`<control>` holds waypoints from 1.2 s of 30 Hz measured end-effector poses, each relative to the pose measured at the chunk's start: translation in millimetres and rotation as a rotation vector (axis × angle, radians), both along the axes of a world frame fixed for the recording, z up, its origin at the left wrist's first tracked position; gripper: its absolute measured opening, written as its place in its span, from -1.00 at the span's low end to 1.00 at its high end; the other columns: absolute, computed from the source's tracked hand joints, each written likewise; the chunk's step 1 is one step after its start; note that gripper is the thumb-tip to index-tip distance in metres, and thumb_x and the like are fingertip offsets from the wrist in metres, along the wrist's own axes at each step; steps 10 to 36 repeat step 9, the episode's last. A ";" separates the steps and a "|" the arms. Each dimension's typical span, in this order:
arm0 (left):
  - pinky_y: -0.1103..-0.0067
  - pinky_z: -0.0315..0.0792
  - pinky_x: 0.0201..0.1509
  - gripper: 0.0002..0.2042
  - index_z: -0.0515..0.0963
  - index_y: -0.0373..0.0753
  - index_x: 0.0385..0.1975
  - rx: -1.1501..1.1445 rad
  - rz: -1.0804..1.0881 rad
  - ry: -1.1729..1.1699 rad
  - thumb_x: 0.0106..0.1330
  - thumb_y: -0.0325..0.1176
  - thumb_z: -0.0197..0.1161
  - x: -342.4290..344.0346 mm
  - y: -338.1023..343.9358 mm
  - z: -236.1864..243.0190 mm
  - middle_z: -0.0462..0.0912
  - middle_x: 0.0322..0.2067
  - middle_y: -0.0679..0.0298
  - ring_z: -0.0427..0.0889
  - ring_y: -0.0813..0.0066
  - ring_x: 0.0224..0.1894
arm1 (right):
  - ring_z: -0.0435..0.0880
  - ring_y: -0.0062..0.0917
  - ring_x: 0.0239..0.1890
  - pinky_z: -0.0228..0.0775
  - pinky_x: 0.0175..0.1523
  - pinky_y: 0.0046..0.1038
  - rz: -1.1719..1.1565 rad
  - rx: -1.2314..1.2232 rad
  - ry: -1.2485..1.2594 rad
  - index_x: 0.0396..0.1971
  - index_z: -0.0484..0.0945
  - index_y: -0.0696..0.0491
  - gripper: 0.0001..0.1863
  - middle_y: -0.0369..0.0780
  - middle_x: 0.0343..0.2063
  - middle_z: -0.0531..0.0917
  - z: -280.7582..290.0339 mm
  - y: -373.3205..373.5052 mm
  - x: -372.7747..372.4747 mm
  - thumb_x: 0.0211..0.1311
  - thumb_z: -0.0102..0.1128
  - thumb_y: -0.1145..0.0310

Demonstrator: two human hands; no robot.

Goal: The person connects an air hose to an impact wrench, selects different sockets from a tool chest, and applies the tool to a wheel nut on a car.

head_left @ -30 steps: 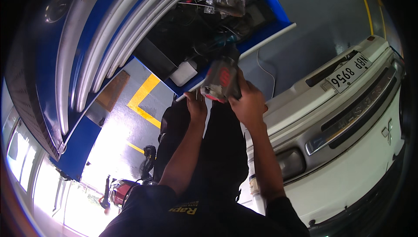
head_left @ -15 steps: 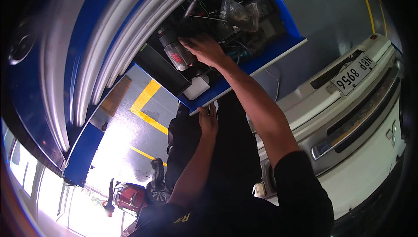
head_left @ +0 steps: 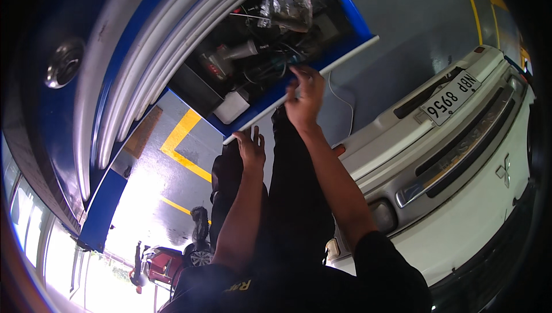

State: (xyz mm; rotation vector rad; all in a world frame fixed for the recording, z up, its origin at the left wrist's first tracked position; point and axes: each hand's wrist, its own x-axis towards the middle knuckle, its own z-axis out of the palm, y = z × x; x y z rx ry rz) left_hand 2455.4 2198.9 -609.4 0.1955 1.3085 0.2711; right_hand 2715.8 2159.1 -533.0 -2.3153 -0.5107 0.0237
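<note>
Right hand point(head_left: 306, 95), fingers loosely spread and holding nothing, touches the front edge of an open blue drawer point(head_left: 345, 19) crammed with tools and tangled wires. Left hand point(head_left: 251, 147), also open and empty, rests just under the drawer's pale rim. A white car point(head_left: 460, 157) stands near on the right.
</note>
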 end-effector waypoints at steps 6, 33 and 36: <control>0.51 0.34 0.06 -0.28 0.31 0.13 0.32 -0.118 0.196 0.025 0.28 0.46 -0.03 42.7 77.4 -19.0 0.37 0.30 0.54 0.42 0.48 0.00 | 0.66 -0.28 -0.21 0.51 -0.07 -0.29 -0.348 0.094 0.368 -0.18 0.65 0.11 -0.79 -0.14 -0.23 0.66 -25.9 -56.8 -10.2 0.21 0.16 0.60; 0.37 0.33 0.24 -0.09 0.18 0.03 0.40 0.196 0.068 0.155 0.17 0.54 0.03 81.6 108.4 -5.1 0.17 0.43 0.35 0.38 0.37 0.16 | 0.70 -0.33 -0.10 0.50 0.03 -0.33 -0.496 0.422 0.714 -0.17 0.65 0.11 -0.83 -0.18 -0.10 0.71 -63.5 -35.5 -6.0 0.29 0.23 0.42; 0.37 0.33 0.24 -0.09 0.18 0.03 0.40 0.196 0.068 0.155 0.17 0.54 0.03 81.6 108.4 -5.1 0.17 0.43 0.35 0.38 0.37 0.16 | 0.70 -0.33 -0.10 0.50 0.03 -0.33 -0.496 0.422 0.714 -0.17 0.65 0.11 -0.83 -0.18 -0.10 0.71 -63.5 -35.5 -6.0 0.29 0.23 0.42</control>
